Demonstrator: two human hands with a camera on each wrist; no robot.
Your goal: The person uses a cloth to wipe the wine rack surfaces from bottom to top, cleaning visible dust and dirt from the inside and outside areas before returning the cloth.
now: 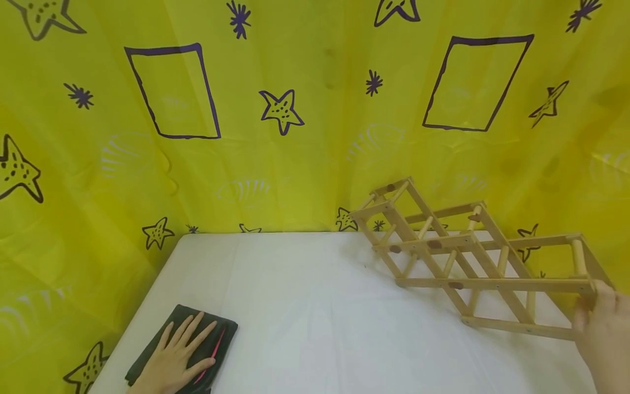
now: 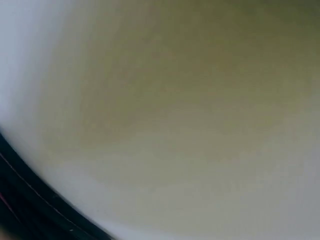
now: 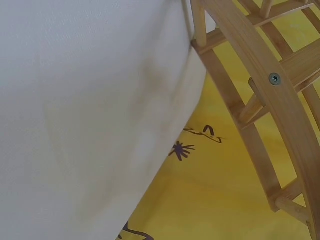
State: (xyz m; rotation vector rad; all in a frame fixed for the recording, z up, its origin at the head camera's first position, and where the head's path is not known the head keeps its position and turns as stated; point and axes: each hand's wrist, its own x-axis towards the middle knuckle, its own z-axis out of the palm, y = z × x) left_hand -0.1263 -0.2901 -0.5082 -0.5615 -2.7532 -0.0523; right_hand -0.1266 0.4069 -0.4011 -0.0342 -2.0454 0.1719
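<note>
My left hand (image 1: 172, 358) rests with fingers straight and spread on a folded dark garment or cloth (image 1: 223, 324) at the table's front left. A thin pink stripe runs along the fabric near the thumb. Only a dark edge of this cloth (image 2: 30, 195) shows in the left wrist view. At the right, my right hand (image 1: 607, 331) grips the near end of a wooden lattice rack (image 1: 521, 284), like a folding wine rack, with slats joined by round dowels. The rack is tilted, reaching toward the back of the table. In the right wrist view, its slats (image 3: 292, 115) pass beyond the table edge; the hand is out of sight there.
A white-covered table (image 1: 305, 323) spans the middle. Yellow curtain (image 1: 315, 158) with dark star and frame drawings hangs close behind it and along both sides. The table's right edge (image 3: 167, 152) shows against the yellow fabric in the right wrist view.
</note>
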